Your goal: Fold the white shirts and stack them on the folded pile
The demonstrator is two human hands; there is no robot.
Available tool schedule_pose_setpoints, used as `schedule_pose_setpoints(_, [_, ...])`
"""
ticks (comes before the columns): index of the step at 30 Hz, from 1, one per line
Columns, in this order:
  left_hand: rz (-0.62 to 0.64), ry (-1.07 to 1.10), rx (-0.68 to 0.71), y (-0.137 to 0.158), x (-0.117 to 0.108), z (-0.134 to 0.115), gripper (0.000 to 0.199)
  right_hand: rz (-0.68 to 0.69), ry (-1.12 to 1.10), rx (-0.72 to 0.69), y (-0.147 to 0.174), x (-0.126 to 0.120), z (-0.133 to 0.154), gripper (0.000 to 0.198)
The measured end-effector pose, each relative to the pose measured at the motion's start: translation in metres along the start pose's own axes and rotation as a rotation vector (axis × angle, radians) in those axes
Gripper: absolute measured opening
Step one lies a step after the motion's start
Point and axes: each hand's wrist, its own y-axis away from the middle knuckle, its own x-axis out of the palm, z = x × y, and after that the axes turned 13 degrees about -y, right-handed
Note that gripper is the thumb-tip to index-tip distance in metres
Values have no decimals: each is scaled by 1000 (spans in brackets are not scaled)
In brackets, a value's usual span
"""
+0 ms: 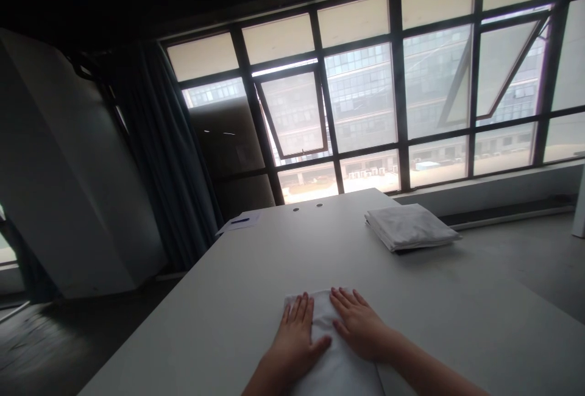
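A folded white cloth [340,365] lies flat on the white table, and its near end runs out of the bottom of the view. My left hand [296,338] rests palm down on its left side, fingers stretched forward and thumb out to the right. On the right side of the cloth lies my right hand [359,326], also flat, with fingers extended toward the far left. Both hands press on the fabric near its far edge and hold nothing. Slight wrinkles show between them.
A stack of folded white cloth [411,226] sits at the table's right edge. Paper with a dark pen [240,220] lies at the far left corner. Two round holes are set in the far end of the table [274,256]. Beyond are windows and a blue curtain [169,158].
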Motion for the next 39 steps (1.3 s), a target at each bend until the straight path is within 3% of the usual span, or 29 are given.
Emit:
schedule_pose_setpoints(4, [138, -7, 59, 8, 10, 24, 147, -27, 24, 15, -2, -8, -6, 63])
schedule_pose_setpoints(7, [157, -23, 39, 4, 19, 29, 159, -116, 109, 98, -3, -12, -3, 63])
schedule_pose_setpoints(11, [94, -10, -33, -4, 18, 23, 157, -170, 97, -10, -1, 1, 17, 68])
schedule_pose_setpoints(16, [47, -56, -32, -1, 14, 22, 145, -31, 7, -63, 6, 27, 33, 71])
schedule_pose_setpoints(21, [18, -89, 163, 4, 47, 21, 138, -12, 10, -96, 7, 25, 28, 64])
schedule_pose_setpoints(25, [47, -45, 170, -6, 63, 16, 145, -7, 35, -94, 5, 18, 15, 66])
schedule_pose_setpoints(28, [-2, -10, 154, -12, 54, 14, 157, 7, 71, -74, 3, 7, -1, 69])
schedule_pose_setpoints(32, [25, 52, 209, -12, 33, 13, 160, -30, 129, 24, -1, -9, -14, 63])
schedule_pose_setpoints(35, [16, 90, 258, -10, 22, 12, 158, -122, 186, 31, 0, -11, -5, 70])
schedule_pose_setpoints(39, [24, 113, 237, -13, 14, 10, 162, -179, 118, -60, 5, 13, 22, 81])
